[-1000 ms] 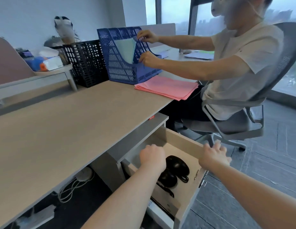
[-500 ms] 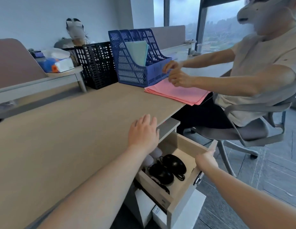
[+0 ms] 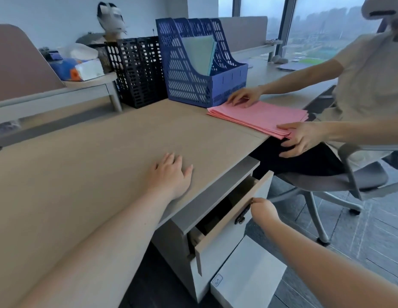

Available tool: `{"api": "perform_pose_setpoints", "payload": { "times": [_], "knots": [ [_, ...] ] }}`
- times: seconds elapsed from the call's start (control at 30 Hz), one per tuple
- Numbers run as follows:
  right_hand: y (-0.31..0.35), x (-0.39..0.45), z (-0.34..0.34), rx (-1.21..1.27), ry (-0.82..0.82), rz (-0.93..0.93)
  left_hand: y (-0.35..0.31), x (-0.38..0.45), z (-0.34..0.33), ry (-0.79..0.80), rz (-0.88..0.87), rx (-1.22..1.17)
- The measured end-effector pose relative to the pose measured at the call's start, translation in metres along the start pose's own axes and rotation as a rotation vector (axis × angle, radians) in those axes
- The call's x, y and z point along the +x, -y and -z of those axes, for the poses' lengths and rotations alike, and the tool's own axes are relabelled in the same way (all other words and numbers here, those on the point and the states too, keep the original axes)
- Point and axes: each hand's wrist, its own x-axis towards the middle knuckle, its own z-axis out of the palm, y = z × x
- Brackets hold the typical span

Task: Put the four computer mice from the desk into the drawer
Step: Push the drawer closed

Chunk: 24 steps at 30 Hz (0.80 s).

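The wooden drawer [image 3: 249, 204] under the desk stands only a narrow gap open. Its inside is dark and no computer mice can be seen in it or on the desk [image 3: 104, 152]. My right hand [image 3: 262, 211] is at the drawer's front panel, fingers curled on its top edge next to the black handle [image 3: 242, 216]. My left hand [image 3: 171, 176] lies flat on the desk near its front edge, fingers spread, holding nothing.
Another person sits in a grey office chair [image 3: 360, 178] at the right, both hands on a pink paper stack [image 3: 260, 117]. A blue file rack [image 3: 193, 85] and a black one [image 3: 138, 72] stand at the back. A white box [image 3: 249, 274] sits on the floor below the drawer.
The drawer has slid in from wide open to nearly shut, hiding the black mice. My left hand rose out of the drawer and now rests on the desk. My right hand stayed on the drawer front.
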Motion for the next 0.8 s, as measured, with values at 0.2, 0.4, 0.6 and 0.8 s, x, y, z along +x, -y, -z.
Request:
{"api": "perform_pose_setpoints", "payload": {
  "times": [0.2,0.4,0.6,0.8],
  "knots": [
    [0.004,0.010,-0.012,-0.018,0.041,0.050,0.002,0.005,-0.002,0.027,0.021,-0.032],
    [0.011,0.026,-0.034,-0.111,0.066,0.093,0.003,0.006,-0.005,0.024,0.015,-0.039],
    [0.014,0.030,-0.045,-0.250,0.024,0.147,0.003,0.007,-0.006,0.021,0.016,-0.031],
    [0.014,0.033,-0.042,-0.370,0.054,0.182,0.002,0.006,-0.004,0.028,0.017,-0.032]
  ]
}}
